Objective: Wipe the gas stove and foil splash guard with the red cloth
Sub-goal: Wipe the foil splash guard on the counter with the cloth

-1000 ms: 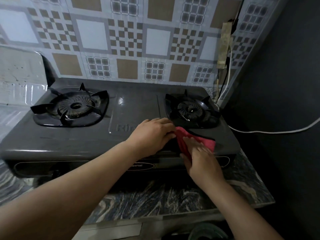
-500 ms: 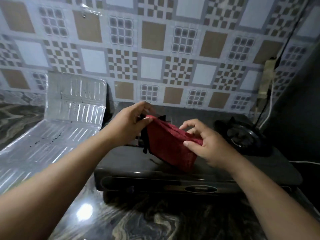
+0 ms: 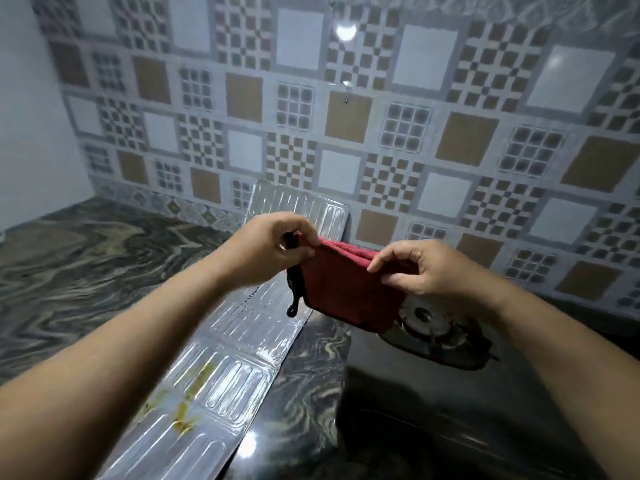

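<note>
The red cloth [image 3: 349,289], folded and edged in black, hangs in the air between both hands. My left hand [image 3: 273,247] pinches its top left corner and my right hand [image 3: 412,268] pinches its top right edge. Below and to the left lies the ribbed foil splash guard [image 3: 221,382], flat on the counter with one panel standing against the wall; yellow-brown stains mark its near part. The dark gas stove [image 3: 433,420] sits at the lower right, and one burner [image 3: 429,323] shows just under the cloth.
A dark marbled counter [image 3: 86,271] runs to the left and under the guard and stove. A patterned tile wall [image 3: 381,116] stands close behind, meeting a plain white wall [image 3: 27,116] at the left corner.
Both hands lifted the cloth off the stove front, spread it and carried it leftward. The view swung left and up, so the foil guard now lies below the cloth.
</note>
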